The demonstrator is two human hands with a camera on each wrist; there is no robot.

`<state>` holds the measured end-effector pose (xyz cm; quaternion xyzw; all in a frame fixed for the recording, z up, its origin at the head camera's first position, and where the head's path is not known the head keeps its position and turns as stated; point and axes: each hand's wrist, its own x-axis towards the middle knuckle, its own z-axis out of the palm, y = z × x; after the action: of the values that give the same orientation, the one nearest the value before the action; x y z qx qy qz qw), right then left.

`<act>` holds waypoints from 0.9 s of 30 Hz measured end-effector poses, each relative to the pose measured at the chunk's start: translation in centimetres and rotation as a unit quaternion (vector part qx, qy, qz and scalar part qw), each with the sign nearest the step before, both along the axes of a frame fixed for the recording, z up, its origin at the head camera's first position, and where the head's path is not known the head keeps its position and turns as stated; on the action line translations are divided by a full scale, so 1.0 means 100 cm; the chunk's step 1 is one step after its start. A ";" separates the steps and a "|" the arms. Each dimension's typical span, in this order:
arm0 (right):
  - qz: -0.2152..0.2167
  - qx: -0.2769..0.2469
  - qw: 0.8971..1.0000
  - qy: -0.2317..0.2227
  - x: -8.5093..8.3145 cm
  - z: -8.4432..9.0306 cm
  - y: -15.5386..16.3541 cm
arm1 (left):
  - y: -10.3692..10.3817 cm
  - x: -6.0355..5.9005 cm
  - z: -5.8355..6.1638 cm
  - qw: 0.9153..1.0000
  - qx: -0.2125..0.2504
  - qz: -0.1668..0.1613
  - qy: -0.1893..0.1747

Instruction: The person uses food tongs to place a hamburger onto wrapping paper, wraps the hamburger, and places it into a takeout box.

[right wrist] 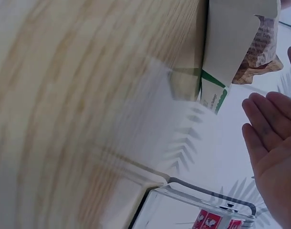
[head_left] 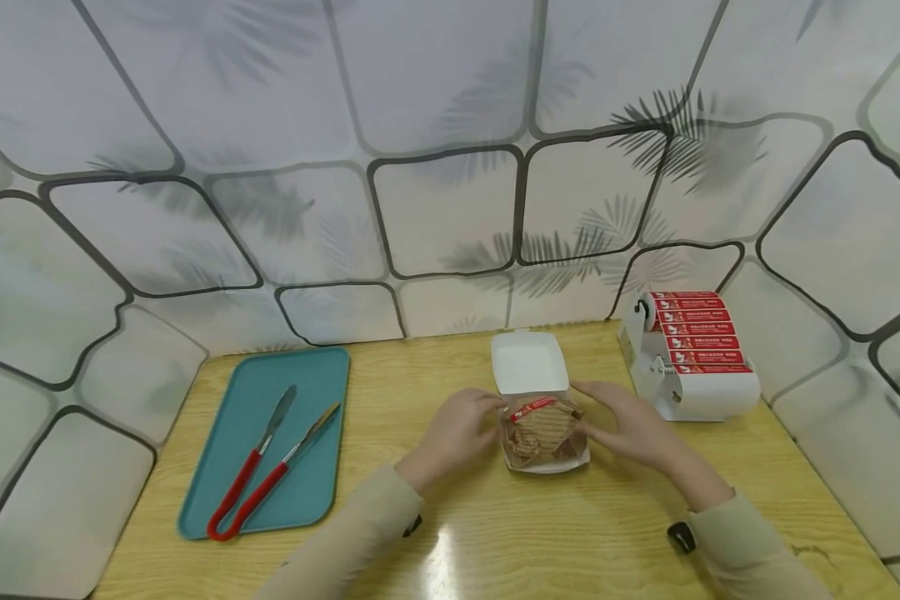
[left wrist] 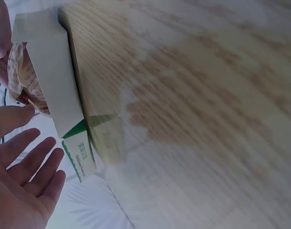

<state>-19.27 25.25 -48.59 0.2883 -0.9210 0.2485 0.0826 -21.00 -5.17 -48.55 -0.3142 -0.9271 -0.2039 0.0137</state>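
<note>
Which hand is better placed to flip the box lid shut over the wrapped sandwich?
Probably the right hand: its fingers reach up beside the hinge of the open white cardboard box, nearer the raised lid. The left hand sits lower, against the brown paper-wrapped sandwich.

I see a wooden table (head_left: 495, 533). On it lie a teal tray (head_left: 232, 492), an open white box (head_left: 540, 417) and a label dispenser (head_left: 686, 358).

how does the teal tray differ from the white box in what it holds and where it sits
The teal tray is flat, open and lies at the left with nobody touching it; the white box is a small hinged carton with its lid up, in the middle between the left hand and right hand. The tray holds red-handled tongs; the box holds a paper-wrapped item. Both rest on the wooden table.
</note>
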 end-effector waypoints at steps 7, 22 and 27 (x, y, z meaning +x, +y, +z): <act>-0.070 -0.037 0.993 -0.084 -0.011 -0.002 0.000 | -0.001 -0.007 -0.005 0.995 0.064 0.060 -0.055; -0.106 -0.121 0.973 -0.165 -0.034 -0.007 -0.007 | 0.001 -0.024 -0.019 0.954 0.219 0.149 -0.141; -0.124 -0.126 0.966 -0.186 -0.043 -0.010 -0.013 | 0.003 -0.027 -0.026 0.941 0.242 0.170 -0.166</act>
<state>-23.61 23.97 -49.60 0.1076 -0.9102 0.3993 -0.0247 -23.75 -4.85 -51.11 -0.1012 -0.8784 -0.4662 -0.0308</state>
